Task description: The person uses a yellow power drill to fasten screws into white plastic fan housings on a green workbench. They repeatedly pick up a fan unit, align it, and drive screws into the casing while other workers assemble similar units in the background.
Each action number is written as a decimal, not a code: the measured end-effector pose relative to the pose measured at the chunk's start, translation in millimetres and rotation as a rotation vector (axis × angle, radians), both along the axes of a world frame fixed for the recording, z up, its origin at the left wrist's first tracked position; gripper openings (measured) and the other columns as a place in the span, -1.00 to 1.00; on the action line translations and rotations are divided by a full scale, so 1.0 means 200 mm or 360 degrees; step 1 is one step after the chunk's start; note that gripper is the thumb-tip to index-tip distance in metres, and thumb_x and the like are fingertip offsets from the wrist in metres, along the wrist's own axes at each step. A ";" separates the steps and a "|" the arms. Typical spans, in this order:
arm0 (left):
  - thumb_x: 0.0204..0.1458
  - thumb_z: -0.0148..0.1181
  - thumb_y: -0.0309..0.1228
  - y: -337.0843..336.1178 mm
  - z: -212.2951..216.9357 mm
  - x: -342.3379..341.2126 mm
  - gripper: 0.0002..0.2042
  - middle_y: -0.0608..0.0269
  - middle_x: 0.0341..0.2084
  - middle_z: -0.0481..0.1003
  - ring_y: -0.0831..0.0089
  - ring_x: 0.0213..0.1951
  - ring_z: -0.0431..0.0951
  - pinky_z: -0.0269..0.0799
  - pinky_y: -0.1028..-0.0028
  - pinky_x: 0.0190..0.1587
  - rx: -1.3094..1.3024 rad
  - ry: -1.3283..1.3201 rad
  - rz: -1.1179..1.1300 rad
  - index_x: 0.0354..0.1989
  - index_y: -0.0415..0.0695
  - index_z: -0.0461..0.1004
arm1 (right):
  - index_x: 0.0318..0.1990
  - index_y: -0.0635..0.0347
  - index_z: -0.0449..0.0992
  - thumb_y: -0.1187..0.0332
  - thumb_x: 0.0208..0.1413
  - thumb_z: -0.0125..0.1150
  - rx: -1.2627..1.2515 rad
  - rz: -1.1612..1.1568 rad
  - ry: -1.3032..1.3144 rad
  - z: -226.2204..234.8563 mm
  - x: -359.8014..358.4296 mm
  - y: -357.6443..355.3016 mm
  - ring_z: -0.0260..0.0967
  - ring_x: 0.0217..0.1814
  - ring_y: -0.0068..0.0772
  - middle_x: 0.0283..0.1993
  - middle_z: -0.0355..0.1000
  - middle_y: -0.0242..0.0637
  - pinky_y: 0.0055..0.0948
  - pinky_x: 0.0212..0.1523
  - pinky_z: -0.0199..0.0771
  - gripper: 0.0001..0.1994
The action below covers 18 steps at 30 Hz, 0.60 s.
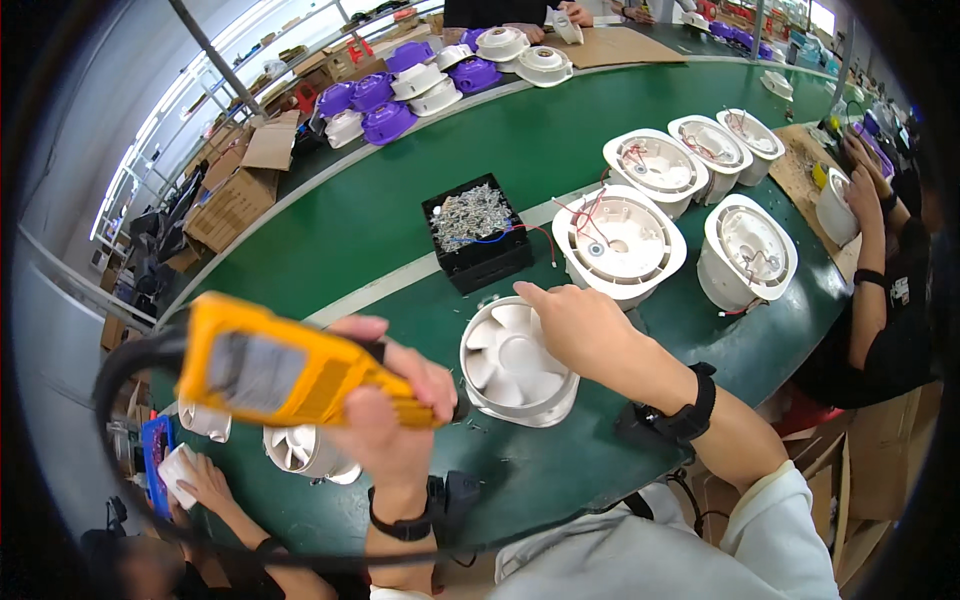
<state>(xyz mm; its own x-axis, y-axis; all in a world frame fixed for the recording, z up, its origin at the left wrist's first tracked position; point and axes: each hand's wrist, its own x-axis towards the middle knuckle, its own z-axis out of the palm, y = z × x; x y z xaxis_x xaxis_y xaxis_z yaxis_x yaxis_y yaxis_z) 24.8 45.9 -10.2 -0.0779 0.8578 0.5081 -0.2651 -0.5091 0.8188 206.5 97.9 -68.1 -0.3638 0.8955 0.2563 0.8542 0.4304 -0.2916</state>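
In my left hand [385, 420] is a yellow corded electric screwdriver [290, 365], raised above the bench and slightly blurred; its black cable loops away at the left. Just right of it, a round white fan housing [515, 355] stands on the green bench with its fan blades facing up. My right hand [585, 325] grips this housing at its upper right rim, the index finger stretched along the edge and the other fingers partly hidden. Behind the housing sits a black box [485, 270] full of small metal screws, with a blue and red wire lying over it.
Several white housings with red wires [620, 245] stand to the right. Purple and white covers [390, 120] line the far edge. Another fan housing [300, 450] is at the left. Co-workers' hands are at the lower left, far side and right. Loose screws lie on the bench.
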 end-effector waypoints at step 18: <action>-0.04 0.03 0.25 -0.08 -0.09 0.16 -0.32 0.30 -0.72 0.31 0.48 -0.80 0.29 0.24 0.50 -0.75 -0.0036 0.0107 -0.0173 -0.08 -0.16 0.10 | -0.30 0.39 0.42 0.49 -0.09 0.05 0.0089 -0.0113 0.0024 -0.03 0.00 -0.05 0.48 -0.51 -0.15 -0.53 0.46 -0.09 -0.31 -0.54 0.48 -0.82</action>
